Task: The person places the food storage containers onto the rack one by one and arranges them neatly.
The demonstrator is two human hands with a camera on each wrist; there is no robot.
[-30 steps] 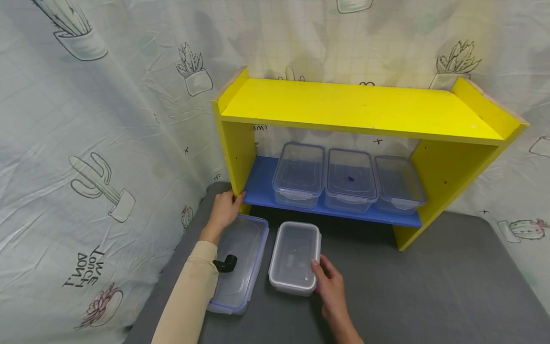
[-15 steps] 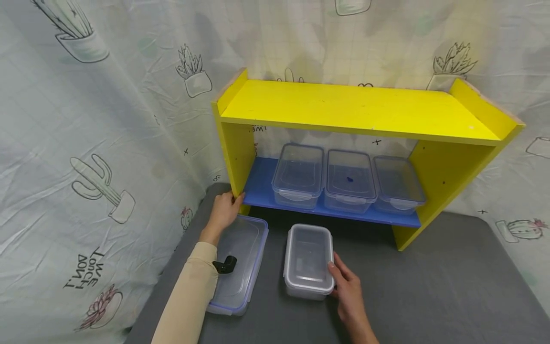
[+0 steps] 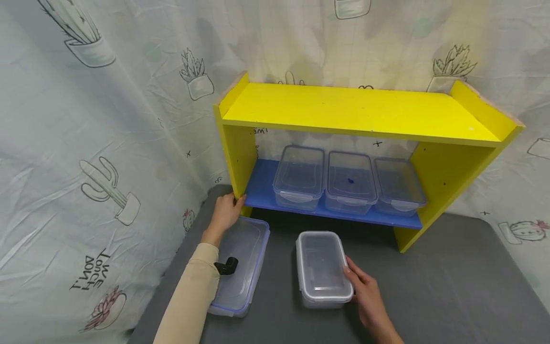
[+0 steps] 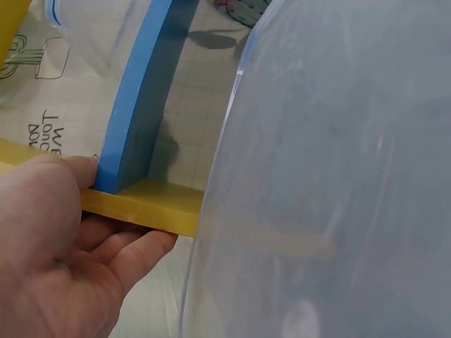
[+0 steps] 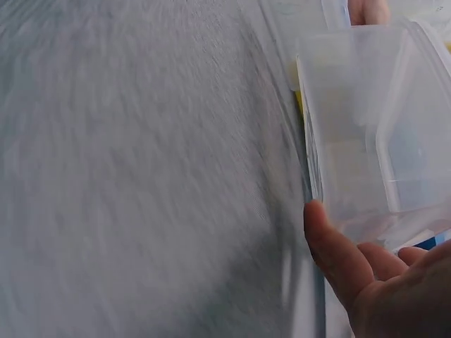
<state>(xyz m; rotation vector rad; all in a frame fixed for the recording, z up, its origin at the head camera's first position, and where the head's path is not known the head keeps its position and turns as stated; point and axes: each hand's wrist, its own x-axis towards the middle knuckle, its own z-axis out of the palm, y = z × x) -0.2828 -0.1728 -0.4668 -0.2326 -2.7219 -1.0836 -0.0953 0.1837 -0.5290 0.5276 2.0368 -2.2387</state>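
I have the left grip (image 3: 225, 212) curled round the front edge of the yellow side panel on the shelf unit (image 3: 356, 110), opened only to the panel's thickness. In the left wrist view, its thumb lies beside the end of the blue board (image 4: 134, 105), the fingers on the panel's other face. Just below this grip, partly under the forearm, a blue-rimmed container (image 3: 247, 243) lies flat on the grey bench (image 3: 451, 277).

My right grip (image 3: 367, 289) pinches the near right side of a white-rimmed container (image 3: 322, 263), thumb at the lid's edge and fingers against the side, parted just enough to hold it. That container is immediately left of the right grip, well apart from the left one; whether it touches the bench I cannot tell. Beyond both grips, three clear containers (image 3: 350, 165) stand side by side on the blue board.
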